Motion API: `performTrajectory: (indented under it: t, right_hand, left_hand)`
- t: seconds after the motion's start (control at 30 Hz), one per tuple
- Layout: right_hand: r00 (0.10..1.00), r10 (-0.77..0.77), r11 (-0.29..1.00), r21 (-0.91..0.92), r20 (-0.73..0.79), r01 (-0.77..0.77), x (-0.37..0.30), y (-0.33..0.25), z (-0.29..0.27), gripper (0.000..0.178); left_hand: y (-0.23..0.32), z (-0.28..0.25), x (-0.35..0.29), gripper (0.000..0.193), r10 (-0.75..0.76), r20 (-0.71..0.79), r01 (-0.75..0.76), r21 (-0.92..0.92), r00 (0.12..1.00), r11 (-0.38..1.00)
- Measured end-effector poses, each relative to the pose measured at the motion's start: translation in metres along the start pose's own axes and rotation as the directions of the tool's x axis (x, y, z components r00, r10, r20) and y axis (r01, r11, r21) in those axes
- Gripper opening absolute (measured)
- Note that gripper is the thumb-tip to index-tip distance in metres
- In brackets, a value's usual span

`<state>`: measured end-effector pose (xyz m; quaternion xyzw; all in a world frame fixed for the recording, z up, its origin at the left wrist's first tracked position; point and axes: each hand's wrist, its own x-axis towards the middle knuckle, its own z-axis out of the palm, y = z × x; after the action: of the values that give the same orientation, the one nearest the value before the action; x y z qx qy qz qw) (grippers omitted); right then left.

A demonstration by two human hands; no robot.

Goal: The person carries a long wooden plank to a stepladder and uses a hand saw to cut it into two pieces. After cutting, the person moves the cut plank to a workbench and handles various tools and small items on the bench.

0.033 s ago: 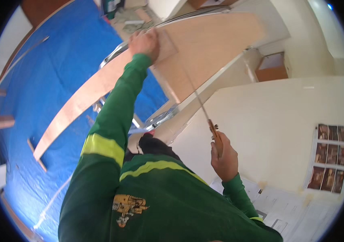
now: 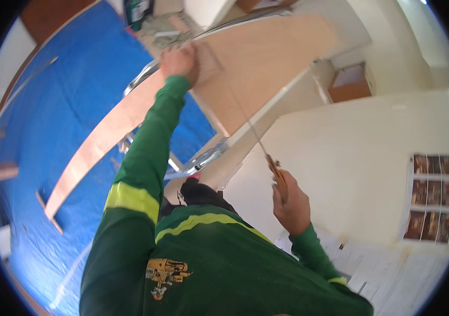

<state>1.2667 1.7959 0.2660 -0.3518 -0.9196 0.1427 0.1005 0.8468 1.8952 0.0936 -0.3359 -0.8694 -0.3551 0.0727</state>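
Observation:
A long curved strip of pale plywood (image 2: 98, 132) runs up from the lower left, its upper end lying over a broad wooden board (image 2: 272, 63). My left hand (image 2: 181, 64) is closed over that upper end, fingers bent at the board's far edge. Low at the right, my right hand (image 2: 293, 208) grips the wooden handle of a handsaw (image 2: 257, 136). The thin blade slants up and left toward the board's near edge and the strip's end. Blur hides the blade's tip, so I cannot tell whether it touches the wood.
Blue sheeting (image 2: 77, 89) spreads across the left side. A clear plastic-wrapped metal part (image 2: 206, 157) lies below the board. An open brown box (image 2: 350, 84) stands at the upper right. Photo sheets (image 2: 429, 197) and papers (image 2: 377, 274) lie on a pale surface.
The whole view has shifted slightly, with the board and my left hand a little farther left. Both hands keep their holds.

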Motion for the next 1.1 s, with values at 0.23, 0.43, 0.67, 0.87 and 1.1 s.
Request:
performTrajectory:
  t: [0.23,0.43,0.67,0.87,1.1]
  right_hand:
    - [0.970,-0.198,0.979,0.017,-0.143,0.202,0.246,-0.047,0.090,0.048]
    - [0.989,-0.143,0.979,0.142,-0.026,0.145,0.138,-0.011,0.060,0.057]
    - [0.975,0.111,0.990,0.061,0.192,-0.124,0.035,-0.008,-0.003,0.059]
    - [0.988,-0.119,0.986,0.104,-0.099,0.129,0.236,-0.050,0.083,0.040]
    - [0.999,-0.035,0.990,0.141,0.020,0.032,0.065,-0.008,0.036,0.056]
  left_hand:
    - [0.005,-0.003,0.015,0.061,0.017,0.037,-0.016,-0.032,0.999,0.999]
    - [-0.002,-0.016,0.014,0.063,-0.013,0.069,0.016,-0.040,0.998,0.999]
    - [0.007,-0.023,0.009,0.063,-0.010,0.062,0.012,-0.033,0.998,0.999]
    - [0.011,-0.012,0.017,0.063,-0.015,0.075,0.017,-0.026,0.997,1.000]
    - [0.002,-0.009,0.015,0.065,-0.024,0.109,0.028,-0.032,0.994,0.999]
